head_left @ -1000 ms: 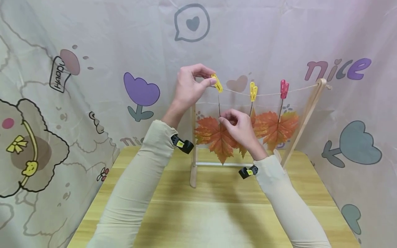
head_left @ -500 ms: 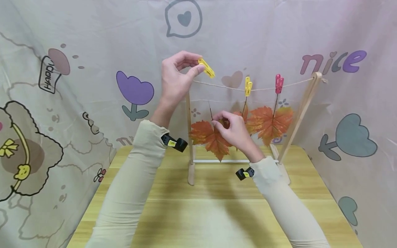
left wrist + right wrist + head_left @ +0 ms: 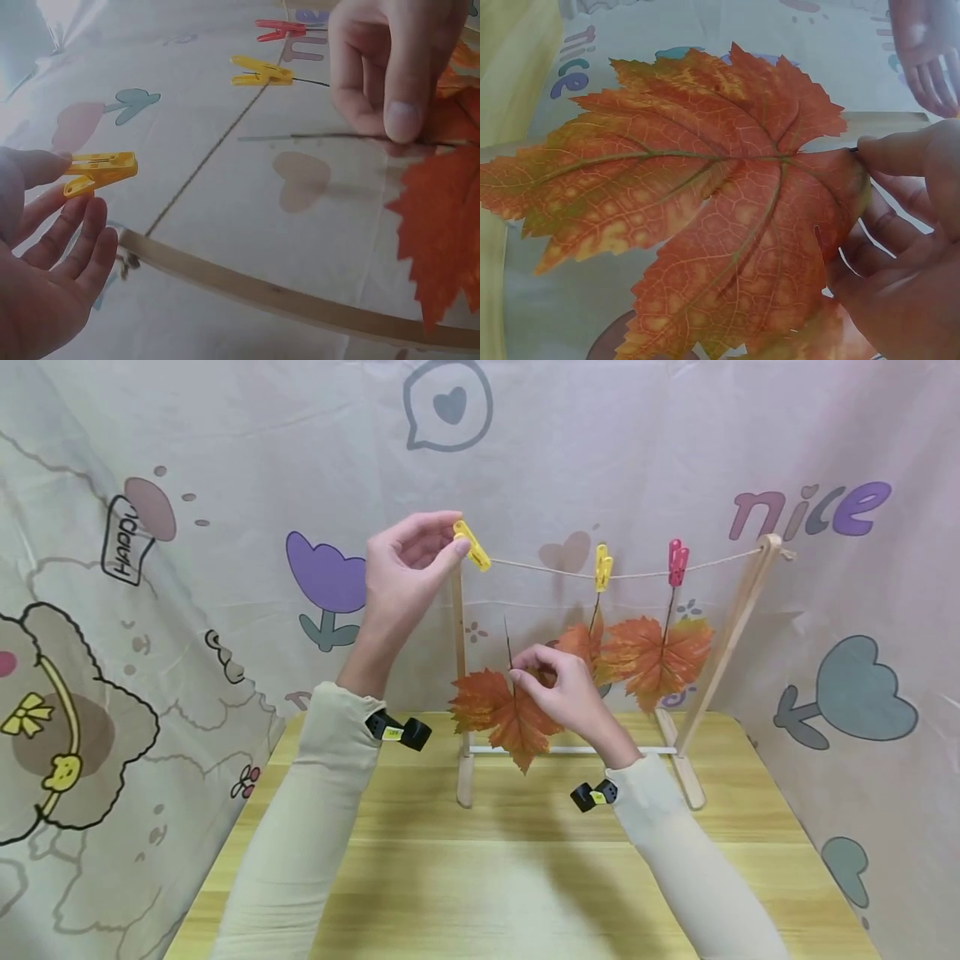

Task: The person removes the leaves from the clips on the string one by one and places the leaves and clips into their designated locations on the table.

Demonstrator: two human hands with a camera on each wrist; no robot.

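Your left hand (image 3: 401, 568) is pinching a yellow clip (image 3: 472, 547) by its handle end, between thumb and fingertips, near the left end of the twine line (image 3: 540, 568) but apart from it. Your right hand (image 3: 558, 685) is pinching the dark stem (image 3: 509, 645) of an orange leaf (image 3: 517, 727) just above the blade, so the leaf is hanging below the line, its stem tip pointing up and touching nothing.

The leaf is looking very light, thin and flexible, likely to be swinging or creasing if you are pressing on the blade; the stem is seeming stiffer, so gripping there is probably sparing the lobes. The clip is looking like light, smooth, springy plastic that may be slipping unless you are squeezing squarely on both handles.

You are facing three clips: yours, plus a second yellow clip (image 3: 602, 572) and a red clip (image 3: 677, 562) sitting on the line. You are seeing three leaves: yours, plus a middle leaf (image 3: 579, 643) and a right-hand leaf (image 3: 660, 660) hanging beneath those clips. One wooden frame (image 3: 459, 643) is standing on the surface (image 3: 487, 877), carrying one line.
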